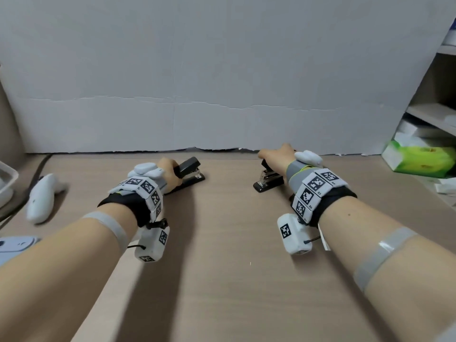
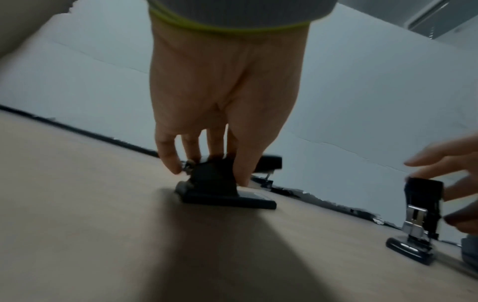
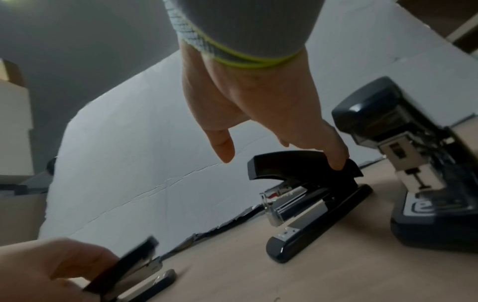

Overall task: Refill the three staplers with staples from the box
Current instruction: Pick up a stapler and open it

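Observation:
Two black staplers lie on the wooden desk [image 1: 222, 243]. My left hand [image 1: 167, 172] grips the rear of the left stapler [image 1: 191, 170], whose top cover is tilted up off its base. In the left wrist view the thumb and fingers [image 2: 168, 155] clamp that stapler [image 2: 214, 186] from both sides. My right hand [image 1: 276, 156] rests its fingers on the top cover of the second stapler [image 1: 269, 180]. In the right wrist view those fingertips [image 3: 336, 157] touch this stapler [image 3: 310, 190] while the thumb points down, clear of it. A larger dark stapler [image 3: 424, 169] stands just right of it. No staple box shows.
A white cardboard backdrop [image 1: 222, 95] closes off the far edge of the desk. At the left lie a white controller [image 1: 42, 196], a cable and the corner of a tray [image 1: 7, 178]. A green and white box [image 1: 417, 159] and shelves [image 1: 434, 112] stand at the right.

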Available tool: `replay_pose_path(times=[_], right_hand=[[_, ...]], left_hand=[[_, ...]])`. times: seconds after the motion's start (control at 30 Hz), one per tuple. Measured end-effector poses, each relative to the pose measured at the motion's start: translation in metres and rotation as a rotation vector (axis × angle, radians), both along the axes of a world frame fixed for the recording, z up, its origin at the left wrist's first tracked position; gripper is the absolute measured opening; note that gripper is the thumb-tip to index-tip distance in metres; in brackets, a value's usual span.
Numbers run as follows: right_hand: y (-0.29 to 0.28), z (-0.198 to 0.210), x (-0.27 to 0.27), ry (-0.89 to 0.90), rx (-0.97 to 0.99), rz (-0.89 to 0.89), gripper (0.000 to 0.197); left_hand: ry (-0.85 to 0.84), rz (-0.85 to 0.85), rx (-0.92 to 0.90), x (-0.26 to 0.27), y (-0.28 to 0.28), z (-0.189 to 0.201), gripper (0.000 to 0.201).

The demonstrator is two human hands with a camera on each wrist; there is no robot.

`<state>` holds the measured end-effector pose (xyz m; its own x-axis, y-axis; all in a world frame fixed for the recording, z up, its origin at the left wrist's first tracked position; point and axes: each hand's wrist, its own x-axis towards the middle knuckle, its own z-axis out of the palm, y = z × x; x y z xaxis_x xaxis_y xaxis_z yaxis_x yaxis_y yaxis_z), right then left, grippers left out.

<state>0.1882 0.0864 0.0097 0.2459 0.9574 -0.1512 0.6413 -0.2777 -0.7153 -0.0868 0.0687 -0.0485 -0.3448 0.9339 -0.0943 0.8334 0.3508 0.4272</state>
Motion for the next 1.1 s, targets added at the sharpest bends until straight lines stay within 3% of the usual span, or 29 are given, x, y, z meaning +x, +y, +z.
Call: replay_pose_path(times=[0.1, 0.17, 0.27, 0.4, 0.53, 0.63, 0.7, 0.77, 0.87, 0.97, 1.1], right_hand=[[0.007, 0.000, 0.000, 0.048, -0.037, 0.013, 0.036], [0.015, -0.001, 0.004, 0.128, -0.033, 0.017, 0.028], [0.022, 0.005, 0.017, 0.295, -0.042, 0.043, 0.020], [0.023, 0.021, 0.042, 0.295, 0.036, 0.101, 0.013], [0.022, 0.025, 0.080, 0.111, 0.159, 0.047, 0.012], [0.019, 0.013, 0.102, -0.094, 0.022, 0.052, 0.016], [0.024, 0.003, 0.111, -0.179, -0.059, 0.063, 0.034], [0.028, -0.002, 0.119, -0.209, -0.088, 0.062, 0.031], [0.029, -0.009, 0.125, -0.105, -0.110, 0.024, 0.024], [0.028, -0.016, 0.128, 0.114, -0.144, -0.056, 0.018], [0.031, -0.021, 0.133, 0.230, -0.194, -0.046, 0.023]], left_hand=[[0.127, -0.066, 0.009, 0.024, 0.001, 0.016, 0.069], [0.135, -0.172, 0.165, 0.055, 0.003, 0.031, 0.075], [-0.063, -0.408, 0.257, 0.111, 0.016, 0.044, 0.070], [-0.220, -0.478, 0.203, 0.168, 0.028, 0.040, 0.063], [-0.151, -0.434, 0.163, 0.190, 0.043, 0.024, 0.058], [-0.083, -0.457, 0.193, 0.199, 0.045, 0.021, 0.030], [-0.115, -0.440, 0.232, 0.197, 0.044, 0.022, 0.023], [-0.120, -0.399, 0.269, 0.192, 0.047, 0.019, 0.020], [-0.104, -0.267, 0.299, 0.178, 0.053, 0.015, 0.017], [-0.113, -0.135, 0.331, 0.165, 0.056, 0.011, 0.019], [-0.118, -0.026, 0.320, 0.158, 0.057, 0.010, 0.027]])
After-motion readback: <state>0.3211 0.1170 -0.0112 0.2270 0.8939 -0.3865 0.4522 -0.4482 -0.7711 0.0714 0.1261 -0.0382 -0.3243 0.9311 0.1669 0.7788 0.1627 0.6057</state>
